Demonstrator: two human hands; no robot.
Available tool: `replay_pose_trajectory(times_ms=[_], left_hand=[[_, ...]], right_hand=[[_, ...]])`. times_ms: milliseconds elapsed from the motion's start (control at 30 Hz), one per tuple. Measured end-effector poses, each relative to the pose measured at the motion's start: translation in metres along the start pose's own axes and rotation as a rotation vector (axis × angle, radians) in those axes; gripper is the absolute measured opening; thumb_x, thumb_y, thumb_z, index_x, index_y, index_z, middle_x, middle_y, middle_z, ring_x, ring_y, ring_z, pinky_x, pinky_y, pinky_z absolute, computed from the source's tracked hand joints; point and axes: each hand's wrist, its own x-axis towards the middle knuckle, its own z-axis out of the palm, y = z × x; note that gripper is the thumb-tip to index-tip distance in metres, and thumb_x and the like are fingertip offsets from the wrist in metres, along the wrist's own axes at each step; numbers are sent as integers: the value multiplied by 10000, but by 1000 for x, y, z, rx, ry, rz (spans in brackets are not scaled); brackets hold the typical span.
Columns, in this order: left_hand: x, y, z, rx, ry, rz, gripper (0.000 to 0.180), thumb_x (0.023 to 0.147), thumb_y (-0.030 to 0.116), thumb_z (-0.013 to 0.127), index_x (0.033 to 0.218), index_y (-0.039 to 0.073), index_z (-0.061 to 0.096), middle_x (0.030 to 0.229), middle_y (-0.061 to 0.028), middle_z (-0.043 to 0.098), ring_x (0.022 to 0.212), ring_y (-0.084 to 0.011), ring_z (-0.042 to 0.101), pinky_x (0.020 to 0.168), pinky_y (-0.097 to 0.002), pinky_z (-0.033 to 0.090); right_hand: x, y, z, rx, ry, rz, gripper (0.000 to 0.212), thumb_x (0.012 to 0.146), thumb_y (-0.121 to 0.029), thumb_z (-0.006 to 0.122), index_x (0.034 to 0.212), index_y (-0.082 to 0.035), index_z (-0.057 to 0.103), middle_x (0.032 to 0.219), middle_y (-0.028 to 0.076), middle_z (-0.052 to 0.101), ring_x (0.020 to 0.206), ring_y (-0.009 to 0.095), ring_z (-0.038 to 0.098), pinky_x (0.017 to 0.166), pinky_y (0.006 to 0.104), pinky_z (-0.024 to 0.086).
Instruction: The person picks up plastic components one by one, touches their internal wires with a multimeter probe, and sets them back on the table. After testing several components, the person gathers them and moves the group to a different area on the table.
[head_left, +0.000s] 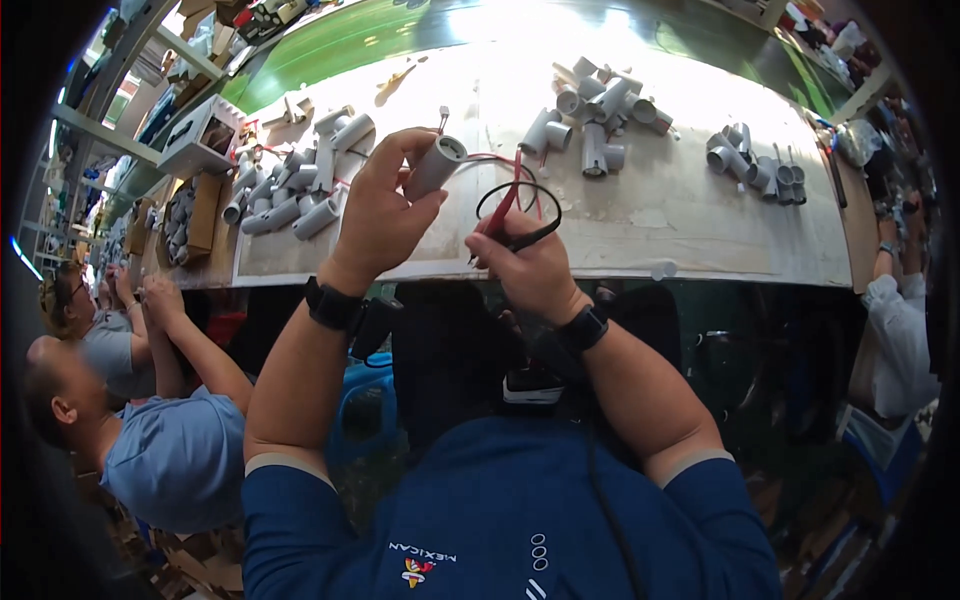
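Note:
My left hand [375, 215] is closed around a grey plastic tube [434, 166], tilted so its round end faces up and to the right. A short lead with a small plug [444, 114] sticks up by the tube's far end. In my right hand [535, 265] is a pair of test probes [500, 210], a red one plainly seen and a dark one partly hidden by my fingers. Their black cable [552, 228] loops above that hand, and red wire [490, 157] runs between the hands. Probes and tube are apart.
Grey tubes lie in piles on the white tabletop [700, 240]: a left pile [290, 185], a back pile [605, 100] and a right pile [735, 150]. A white box [200, 135] and a carton of tubes [205, 215] stand left. Co-workers sit on the left [180, 450] and right.

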Motion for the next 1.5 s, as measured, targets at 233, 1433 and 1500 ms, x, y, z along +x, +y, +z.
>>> replay_pose_trajectory(times_ms=[233, 1433, 1500], left_hand=[[-101, 10, 32, -498, 181, -97, 571, 815, -95, 727, 1346, 55, 578, 1298, -66, 633, 1169, -186, 647, 938, -326, 554], [-162, -41, 73, -548, 158, -336, 624, 760, -78, 638, 1371, 46, 640, 1239, -66, 673, 1115, -163, 633, 1010, -298, 501], [-161, -41, 74, -566, 168, -333, 623, 759, -77, 637, 1369, 46, 640, 1242, -66, 675, 1120, -164, 632, 1016, -298, 498]], right_hand=[[4, 6, 3, 25, 26, 100, 133, 1013, -143, 729, 1026, -15, 695, 830, 36, 707, 692, 90, 663, 583, 234, 512], [20, 0, 26, -122, -127, 139, 174, 1002, -171, 759, 1015, -1, 719, 788, 20, 705, 638, 64, 633, 562, 215, 507], [21, 0, 26, -122, -127, 157, 182, 1001, -177, 761, 1021, -1, 722, 786, 20, 707, 634, 65, 636, 557, 216, 508]])
